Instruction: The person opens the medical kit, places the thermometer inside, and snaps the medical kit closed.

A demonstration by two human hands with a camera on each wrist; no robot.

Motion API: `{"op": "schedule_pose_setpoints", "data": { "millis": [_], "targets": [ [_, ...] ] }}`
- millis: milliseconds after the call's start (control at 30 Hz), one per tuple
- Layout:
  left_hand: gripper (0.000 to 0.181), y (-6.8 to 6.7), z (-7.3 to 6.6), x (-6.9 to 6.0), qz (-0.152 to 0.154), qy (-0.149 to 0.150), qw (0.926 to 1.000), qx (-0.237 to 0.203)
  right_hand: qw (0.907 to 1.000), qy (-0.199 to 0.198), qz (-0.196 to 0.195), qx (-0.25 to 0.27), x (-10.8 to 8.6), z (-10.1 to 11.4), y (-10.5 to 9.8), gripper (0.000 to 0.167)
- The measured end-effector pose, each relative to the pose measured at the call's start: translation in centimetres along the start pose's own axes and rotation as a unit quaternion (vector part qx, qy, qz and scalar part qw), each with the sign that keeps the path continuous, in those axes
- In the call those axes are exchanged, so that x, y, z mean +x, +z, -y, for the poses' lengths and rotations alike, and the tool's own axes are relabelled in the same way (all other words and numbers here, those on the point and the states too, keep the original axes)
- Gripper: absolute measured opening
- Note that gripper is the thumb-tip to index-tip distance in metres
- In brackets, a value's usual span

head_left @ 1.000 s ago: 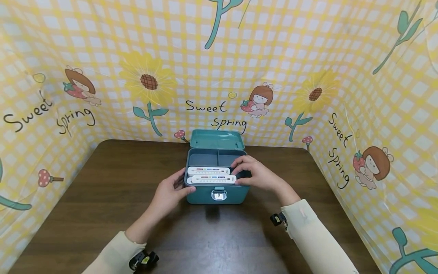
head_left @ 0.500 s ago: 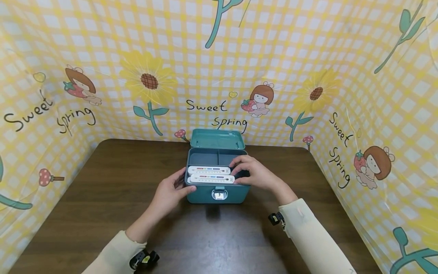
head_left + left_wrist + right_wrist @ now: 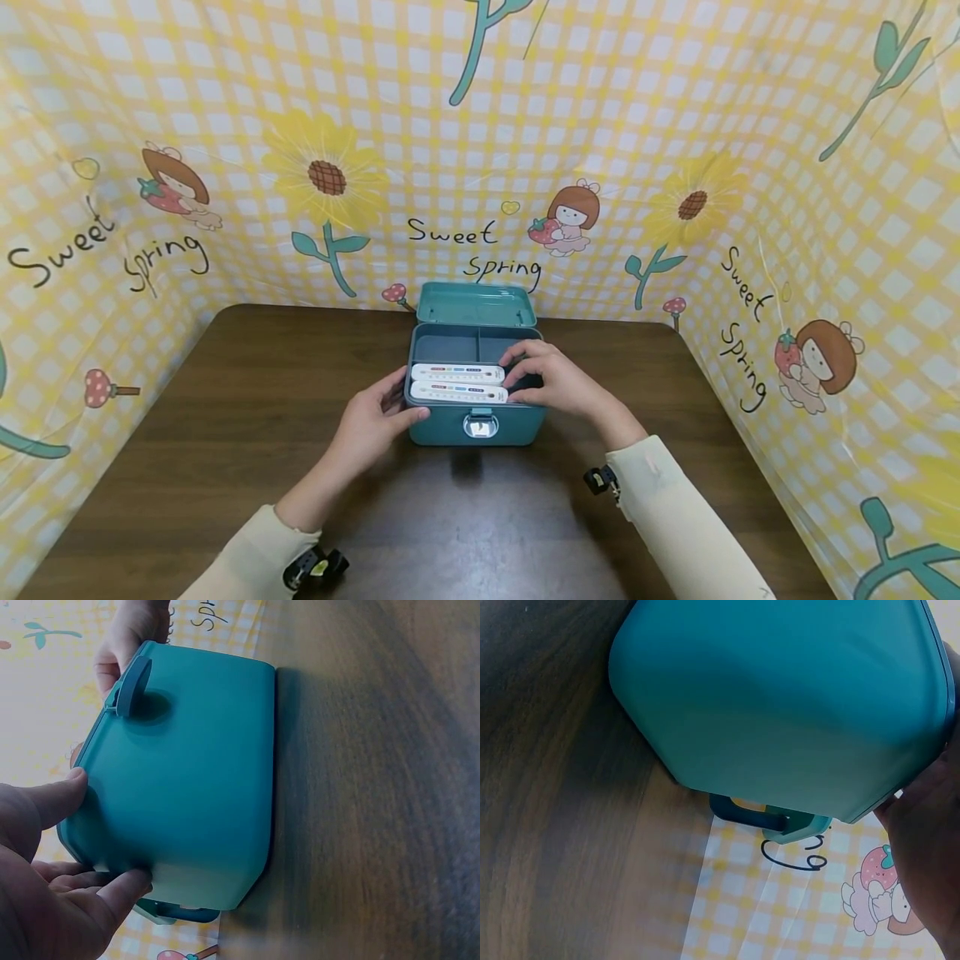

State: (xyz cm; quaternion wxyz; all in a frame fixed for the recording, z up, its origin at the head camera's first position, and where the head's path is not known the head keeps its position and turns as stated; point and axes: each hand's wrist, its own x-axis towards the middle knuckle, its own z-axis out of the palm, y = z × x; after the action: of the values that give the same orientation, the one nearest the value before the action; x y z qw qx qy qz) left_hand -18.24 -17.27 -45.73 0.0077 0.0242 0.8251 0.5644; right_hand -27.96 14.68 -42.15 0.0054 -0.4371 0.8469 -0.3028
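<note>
A teal storage box (image 3: 442, 427) stands on the table with its lid (image 3: 476, 305) raised at the back. Inside lie two long white flat cases printed with small coloured marks, a rear one (image 3: 453, 373) and a front one (image 3: 456, 392), side by side. My left hand (image 3: 375, 418) grips the box's left front corner, thumb over the front rim and fingers along the side. Over the right part of the box, my right hand (image 3: 558, 379) pinches the right end of the front white case. In the right wrist view the box wall hides most of the right hand's fingers.
Behind the white cases is a grey divided tray (image 3: 444, 347). A metal latch (image 3: 480, 426) is on the box's front, and a handle (image 3: 746, 816) juts out behind. The brown table (image 3: 300, 367) meets a yellow checked cloth (image 3: 480, 150) on several sides.
The front white case has slid left, its ends now nearly level with those of the rear one. My right hand has shifted slightly left with it. My left hand has stayed put.
</note>
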Motion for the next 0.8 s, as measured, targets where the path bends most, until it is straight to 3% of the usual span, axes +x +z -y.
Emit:
{"op": "schedule_pose_setpoints", "data": {
  "millis": [800],
  "targets": [
    [0.085, 0.20, 0.28, 0.14, 0.000, 0.002, 1.0000, 0.007, 0.9996, -0.005, -0.029, 0.002, -0.15, -0.12, 0.54, 0.017]
  ]
}}
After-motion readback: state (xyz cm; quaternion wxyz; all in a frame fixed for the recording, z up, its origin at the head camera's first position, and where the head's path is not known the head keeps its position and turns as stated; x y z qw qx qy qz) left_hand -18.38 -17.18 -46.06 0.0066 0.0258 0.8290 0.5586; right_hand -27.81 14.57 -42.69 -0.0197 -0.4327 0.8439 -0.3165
